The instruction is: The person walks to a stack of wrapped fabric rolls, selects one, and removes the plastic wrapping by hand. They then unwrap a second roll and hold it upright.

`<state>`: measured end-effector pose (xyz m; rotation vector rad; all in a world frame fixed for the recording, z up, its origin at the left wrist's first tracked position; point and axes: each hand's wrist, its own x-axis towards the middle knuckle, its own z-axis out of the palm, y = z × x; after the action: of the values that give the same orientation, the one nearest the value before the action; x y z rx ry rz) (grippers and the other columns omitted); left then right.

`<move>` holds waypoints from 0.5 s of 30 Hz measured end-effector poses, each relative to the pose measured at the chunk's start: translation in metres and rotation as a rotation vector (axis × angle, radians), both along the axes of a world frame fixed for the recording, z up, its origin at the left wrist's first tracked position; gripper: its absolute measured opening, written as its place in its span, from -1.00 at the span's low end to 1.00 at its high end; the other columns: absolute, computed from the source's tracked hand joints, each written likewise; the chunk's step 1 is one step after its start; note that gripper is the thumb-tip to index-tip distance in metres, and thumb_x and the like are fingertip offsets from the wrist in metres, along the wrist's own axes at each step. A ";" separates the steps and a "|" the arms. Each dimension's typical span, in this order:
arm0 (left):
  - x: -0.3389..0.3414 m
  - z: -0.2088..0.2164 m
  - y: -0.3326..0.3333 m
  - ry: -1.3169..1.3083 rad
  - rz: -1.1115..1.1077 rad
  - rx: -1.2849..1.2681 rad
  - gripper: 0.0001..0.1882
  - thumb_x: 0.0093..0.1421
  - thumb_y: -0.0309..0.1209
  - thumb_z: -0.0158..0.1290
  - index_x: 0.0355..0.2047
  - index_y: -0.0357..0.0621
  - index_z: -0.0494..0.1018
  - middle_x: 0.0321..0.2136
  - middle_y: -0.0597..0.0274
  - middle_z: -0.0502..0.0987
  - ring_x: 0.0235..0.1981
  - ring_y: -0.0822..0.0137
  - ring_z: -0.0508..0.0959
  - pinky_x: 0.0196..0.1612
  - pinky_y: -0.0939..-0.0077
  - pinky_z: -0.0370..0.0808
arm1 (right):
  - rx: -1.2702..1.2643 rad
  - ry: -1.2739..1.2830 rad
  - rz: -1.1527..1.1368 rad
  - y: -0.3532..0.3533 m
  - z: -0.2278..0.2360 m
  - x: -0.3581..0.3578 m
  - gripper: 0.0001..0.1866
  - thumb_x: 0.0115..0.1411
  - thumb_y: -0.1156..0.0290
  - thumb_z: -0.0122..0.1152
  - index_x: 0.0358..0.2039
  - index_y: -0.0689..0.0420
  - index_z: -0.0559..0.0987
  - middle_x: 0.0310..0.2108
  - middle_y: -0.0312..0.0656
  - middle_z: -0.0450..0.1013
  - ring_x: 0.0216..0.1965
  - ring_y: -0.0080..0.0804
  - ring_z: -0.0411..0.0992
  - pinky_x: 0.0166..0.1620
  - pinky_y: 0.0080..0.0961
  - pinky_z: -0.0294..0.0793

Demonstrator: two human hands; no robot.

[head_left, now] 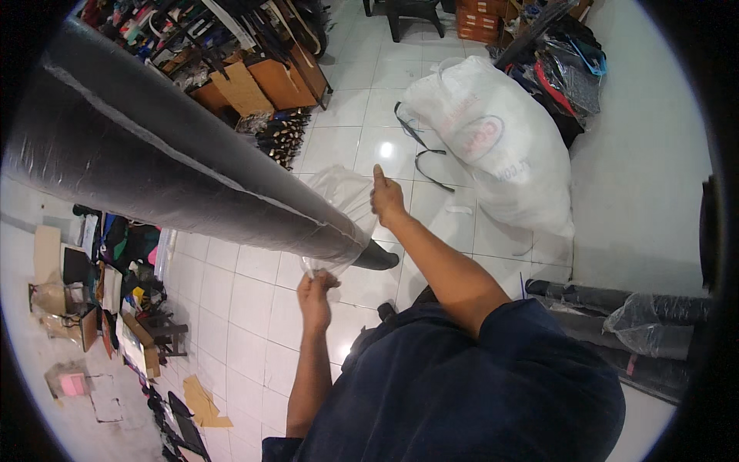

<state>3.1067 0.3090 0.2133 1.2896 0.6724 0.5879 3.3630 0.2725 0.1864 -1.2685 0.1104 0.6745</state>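
A large dark roll of sheet material (231, 181), wrapped in clear plastic, slants from the upper left down to its bare dark end (381, 257) near the floor. Loose clear plastic wrap (339, 192) hangs around its lower part. My right hand (387, 198) is closed on the wrap's edge on the right side of the roll, thumb pointing up. On the nearer left side, my left hand (315, 292) pinches another part of the same edge. The wrap stretches between the two hands, around the roll.
A bulging white sack (493, 146) lies on the tiled floor at right, with a black strap (433, 169) beside it. Several wrapped dark rolls (631, 323) lie along the right wall. Cluttered shelves (262, 77) stand at far left, and torn cardboard (204, 402) lies lower left.
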 end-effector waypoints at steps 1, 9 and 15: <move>-0.008 0.013 0.005 0.044 0.054 -0.006 -0.78 0.24 -0.30 0.06 -0.33 -0.24 0.45 -0.47 0.23 0.48 -0.41 0.34 0.50 -0.27 0.40 0.48 | 0.037 0.122 -0.012 -0.001 0.011 0.005 -0.47 0.28 -0.20 0.02 -0.53 0.03 0.36 -0.69 -0.39 0.18 -0.77 -0.58 0.08 -0.70 -0.55 0.12; -0.005 0.112 -0.002 -0.328 0.122 0.120 -0.85 0.26 -0.40 0.03 -0.38 -0.23 0.46 -0.50 0.20 0.51 -0.48 0.39 0.47 -0.38 0.45 0.40 | 0.462 0.248 0.206 0.011 0.167 -0.005 -0.45 0.19 -0.19 0.18 -0.23 0.10 0.43 -0.53 -0.31 0.24 -0.71 -0.57 0.09 -0.67 -0.60 0.13; 0.011 0.210 0.022 -0.561 0.309 0.348 -0.76 0.27 -0.27 0.01 -0.29 -0.23 0.43 -0.39 0.19 0.51 -0.40 0.38 0.46 -0.36 0.46 0.36 | 0.723 0.063 0.247 0.016 0.275 -0.016 -0.54 0.25 -0.07 0.16 -0.09 0.04 0.44 -0.35 -0.23 0.34 -0.56 -0.48 0.26 -0.62 -0.50 0.24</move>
<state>3.1178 0.3315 0.4231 1.2597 0.3038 1.3075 3.3471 0.2889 0.4617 -0.5660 -0.2280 0.8652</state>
